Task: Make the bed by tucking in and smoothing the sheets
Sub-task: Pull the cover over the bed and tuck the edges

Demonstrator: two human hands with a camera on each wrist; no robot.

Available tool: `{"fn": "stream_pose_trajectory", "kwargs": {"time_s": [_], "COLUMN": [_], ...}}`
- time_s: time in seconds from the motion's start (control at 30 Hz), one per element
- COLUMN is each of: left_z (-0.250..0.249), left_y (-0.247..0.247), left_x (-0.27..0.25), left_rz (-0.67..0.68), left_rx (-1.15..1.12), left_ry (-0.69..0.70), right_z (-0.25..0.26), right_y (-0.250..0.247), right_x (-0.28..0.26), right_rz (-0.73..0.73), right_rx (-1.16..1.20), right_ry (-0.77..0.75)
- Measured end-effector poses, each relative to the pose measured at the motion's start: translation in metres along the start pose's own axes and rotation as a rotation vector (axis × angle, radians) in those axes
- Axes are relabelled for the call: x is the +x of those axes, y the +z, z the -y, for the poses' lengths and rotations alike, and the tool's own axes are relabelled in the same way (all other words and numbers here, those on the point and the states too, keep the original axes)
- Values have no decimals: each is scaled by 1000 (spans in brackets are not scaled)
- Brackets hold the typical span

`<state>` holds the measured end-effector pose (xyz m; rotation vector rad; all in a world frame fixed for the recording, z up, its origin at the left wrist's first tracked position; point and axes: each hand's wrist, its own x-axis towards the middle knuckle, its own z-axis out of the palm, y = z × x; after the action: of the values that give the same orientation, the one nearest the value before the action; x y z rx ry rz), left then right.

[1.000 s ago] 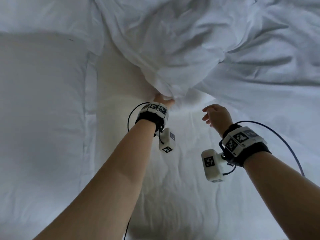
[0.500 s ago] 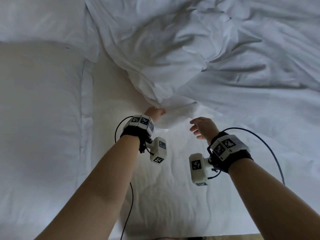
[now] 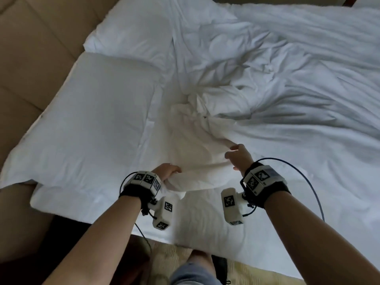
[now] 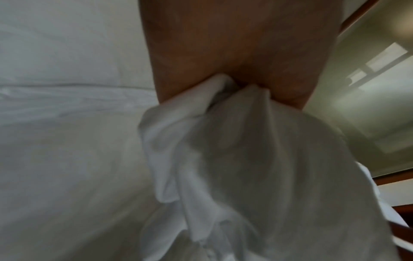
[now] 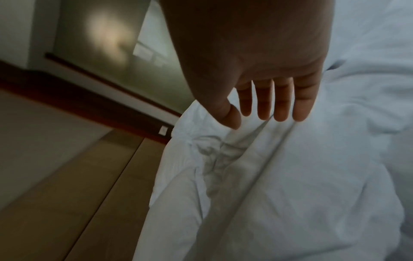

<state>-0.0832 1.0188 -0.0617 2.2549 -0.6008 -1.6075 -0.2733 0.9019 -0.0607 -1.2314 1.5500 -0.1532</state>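
Observation:
A crumpled white duvet (image 3: 257, 83) lies bunched across the bed, over the white fitted sheet (image 3: 205, 223). My left hand (image 3: 169, 171) grips a bunched corner of the duvet (image 4: 223, 141) near the bed's front edge; in the left wrist view the cloth spills out of the fist. My right hand (image 3: 238, 159) hovers just right of it with straight, relaxed fingers (image 5: 263, 104) above a long fold of the duvet (image 5: 268, 167), holding nothing.
Two white pillows (image 3: 88, 128) lie at the left against a tan padded headboard (image 3: 35, 48). The mattress edge (image 3: 257, 260) runs along the bottom, with patterned carpet (image 3: 172, 258) and my leg (image 3: 195, 270) below. A dark wooden frame (image 5: 89, 98) and frosted glass stand beyond.
My left hand has pulled the duvet corner toward the bed's front edge, stretching the bunch out. My right hand followed alongside, still holding nothing. The view has drawn back, showing pillows and headboard.

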Motion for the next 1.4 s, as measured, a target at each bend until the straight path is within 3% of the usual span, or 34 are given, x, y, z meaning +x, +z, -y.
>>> {"fn": "stream_pose_trajectory", "kwargs": {"time_s": [0.17,0.23,0.33,0.43,0.67,0.8,0.87,1.0,1.1,1.2,1.33,1.4], "left_z": [34,44,49,44,0,-23,-29,-34,-23,-1,56,85], "left_y": [25,35,42,40,10,-23,-47,-96,-135,-165,-203,-208], "left_x": [-61,-88,-121,-153,-230,-273,-296,-333,-354,-366,-361,-349], "left_rz": [-24,-28,-31,-46,-193,-339,-466,-680,-834,-938,-941,-884], "left_rx": [-31,-69,-94,-53,242,244,206,82,9,57,347,453], "left_ry": [28,38,80,152,362,500,574,664,704,708,582,519], "right_z": [-12,-18,-30,-36,-21,26,60,127,165,175,182,194], "right_y": [13,14,11,-1,-26,-25,-21,-9,21,54,90,101], "right_x": [-60,-85,-109,-129,-165,-193,-215,-257,-291,-315,-324,-315], "right_rz": [194,350,539,596,213,1,-23,64,162,364,720,805], "right_rx": [-219,-391,-657,-774,-979,-894,-740,-461,-413,-441,-677,-622], "right_ry": [-303,-416,-523,-580,-814,-992,-1039,-1090,-1143,-1127,-937,-847]}}
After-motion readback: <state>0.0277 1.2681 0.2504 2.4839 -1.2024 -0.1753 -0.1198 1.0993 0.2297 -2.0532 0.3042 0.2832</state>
